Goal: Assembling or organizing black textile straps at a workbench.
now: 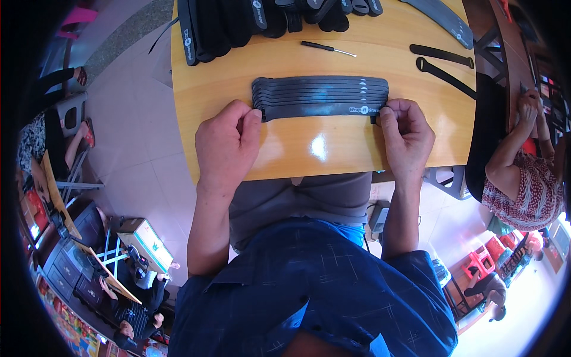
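Note:
On the yellow wooden table [285, 160], several black hook-and-loop straps [318, 95] lie in a neat overlapping row, each edge showing below the last, with white print toward their right ends. My left hand [226, 146] pinches the left end of the nearest strap between thumb and fingers. At the other end of that same strap, my right hand [407, 134] grips with thumb over bent fingers. A small black tab shows just under the right thumb. The strap lies flat between both hands, and its very ends are hidden by my fingers.
Bundles of black straps [226, 27] fill the far left of the table. A small screwdriver [327, 48] lies beyond the row. Two loose narrow straps [443, 55] and a wider dark strap [440, 21] are at the right. Another person's arm [505, 160] is beyond the right edge.

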Demonstrator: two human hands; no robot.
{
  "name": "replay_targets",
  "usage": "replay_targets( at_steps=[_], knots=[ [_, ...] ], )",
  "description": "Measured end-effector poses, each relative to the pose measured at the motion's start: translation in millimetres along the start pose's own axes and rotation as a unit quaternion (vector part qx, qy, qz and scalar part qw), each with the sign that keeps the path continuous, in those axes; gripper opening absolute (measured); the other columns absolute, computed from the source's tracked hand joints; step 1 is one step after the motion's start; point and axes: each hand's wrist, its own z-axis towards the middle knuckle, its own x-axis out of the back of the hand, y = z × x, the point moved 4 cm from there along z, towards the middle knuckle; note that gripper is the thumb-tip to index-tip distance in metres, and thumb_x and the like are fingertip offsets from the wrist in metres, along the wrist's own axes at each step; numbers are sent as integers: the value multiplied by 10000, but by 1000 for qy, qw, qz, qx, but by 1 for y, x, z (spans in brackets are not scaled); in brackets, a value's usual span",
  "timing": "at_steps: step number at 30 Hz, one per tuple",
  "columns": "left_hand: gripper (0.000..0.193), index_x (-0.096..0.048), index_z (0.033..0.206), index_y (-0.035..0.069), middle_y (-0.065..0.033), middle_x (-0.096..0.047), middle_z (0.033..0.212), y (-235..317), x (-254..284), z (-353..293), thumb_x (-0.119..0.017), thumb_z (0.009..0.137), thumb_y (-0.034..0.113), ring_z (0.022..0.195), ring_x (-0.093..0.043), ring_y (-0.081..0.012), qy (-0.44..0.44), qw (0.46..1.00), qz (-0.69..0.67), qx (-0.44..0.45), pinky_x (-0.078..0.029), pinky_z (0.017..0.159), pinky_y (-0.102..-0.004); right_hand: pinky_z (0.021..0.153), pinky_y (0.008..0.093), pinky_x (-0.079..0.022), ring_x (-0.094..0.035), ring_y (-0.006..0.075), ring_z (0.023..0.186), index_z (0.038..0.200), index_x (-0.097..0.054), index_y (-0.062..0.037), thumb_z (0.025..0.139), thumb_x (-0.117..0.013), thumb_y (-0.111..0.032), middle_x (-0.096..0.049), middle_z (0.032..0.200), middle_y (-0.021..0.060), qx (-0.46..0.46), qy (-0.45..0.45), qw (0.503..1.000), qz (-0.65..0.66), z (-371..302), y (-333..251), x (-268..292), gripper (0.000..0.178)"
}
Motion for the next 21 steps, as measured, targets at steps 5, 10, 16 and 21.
replay_targets(
  at_steps=[5, 10, 16, 21],
  knots=[
    [188, -648, 839, 52, -127, -655, 665, 2, -1, 0, -685, 968, 184, 598, -646, -315, 4, 1000, 5, 9, -502, 599, -397, 637, 206, -524, -648, 45, 680, 1006, -701, 7, 958, -723, -43, -716, 780, 17, 6, 0, 1000, -14, 1, 0, 1, 72],
    [179, -655, 841, 56, -124, -657, 656, 1, -2, 0, -688, 963, 183, 589, -649, -318, 2, 1000, 8, 16, -508, 591, -395, 633, 203, -519, -639, 42, 672, 1002, -700, 7, 955, -723, -38, -714, 779, 18, 3, 2, 1000, -10, 1, 1, 1, 70],
    [192, -642, 819, 59, -120, -648, 635, 3, -2, 0, -690, 959, 181, 574, -647, -323, 7, 1000, 18, 12, -507, 575, -405, 630, 200, -514, -637, 39, 674, 1002, -698, 6, 953, -723, -37, -715, 784, 19, 1, -2, 1000, -11, 1, 1, 1, 70],
    [199, -633, 801, 69, -135, -635, 630, 5, -2, 1, -690, 955, 181, 576, -643, -340, 12, 999, 36, 11, -503, 568, -414, 625, 202, -511, -629, 37, 670, 995, -697, 5, 954, -725, -44, -711, 779, 14, 9, 0, 1000, -11, 2, -1, 0, 70]
  ],
)
